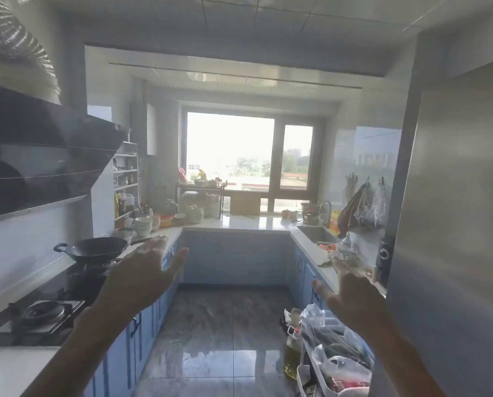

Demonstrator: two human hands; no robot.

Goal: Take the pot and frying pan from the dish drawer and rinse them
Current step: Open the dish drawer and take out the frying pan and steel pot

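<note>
Both my arms are stretched out in front of me over the kitchen aisle. My left hand (pixel 142 270) is open, fingers spread, palm down, hovering to the right of a black wok (pixel 95 249) that sits on the far burner of the gas stove (pixel 39 313). My right hand (pixel 351 293) is open too and holds nothing. The steel sink (pixel 317 234) with its tap is set in the right counter, beyond my right hand. Blue cabinet fronts (pixel 142 333) run under the left counter, all closed. No pot or frying pan from a drawer is in view.
A range hood (pixel 39 150) juts out at the upper left. Stacked bowls (pixel 143 224) and jars crowd the left counter's far end. A steel fridge (pixel 454 224) stands right, with a rack of plastic bags (pixel 334 353) and an oil bottle (pixel 292 356) on the floor.
</note>
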